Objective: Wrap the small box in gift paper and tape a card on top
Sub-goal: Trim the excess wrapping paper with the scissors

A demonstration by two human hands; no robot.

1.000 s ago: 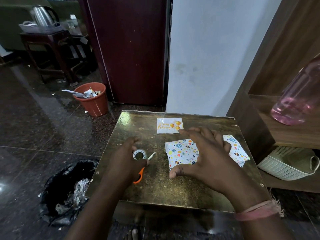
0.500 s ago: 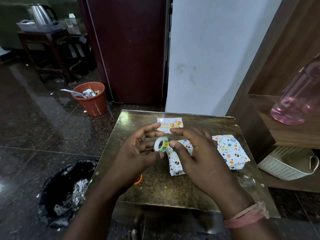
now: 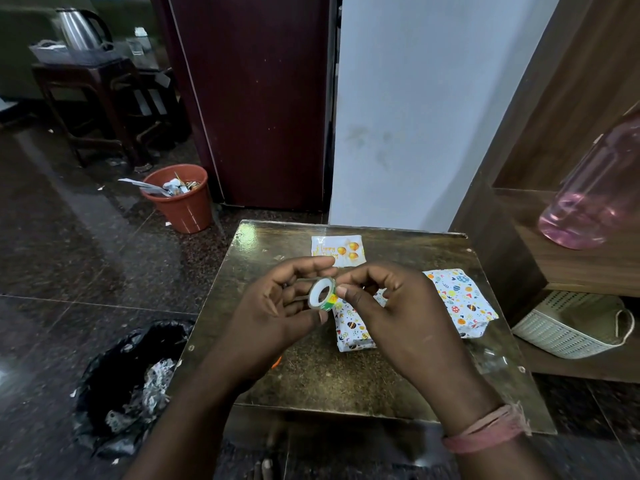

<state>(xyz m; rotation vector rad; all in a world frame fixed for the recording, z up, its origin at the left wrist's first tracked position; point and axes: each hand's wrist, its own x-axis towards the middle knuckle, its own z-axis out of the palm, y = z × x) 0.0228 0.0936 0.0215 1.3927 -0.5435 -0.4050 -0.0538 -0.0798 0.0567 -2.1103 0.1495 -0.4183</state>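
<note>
Since a second ago your left hand has lifted the tape roll and now grips it; your right hand pinches its edge. Unattended, the half-wrapped box beneath may spring open.

You have bare tabletop along the near edge and the left edge. The card lies by the far edge, and the wrapped box fills the right side, with both hands above the middle.
</note>
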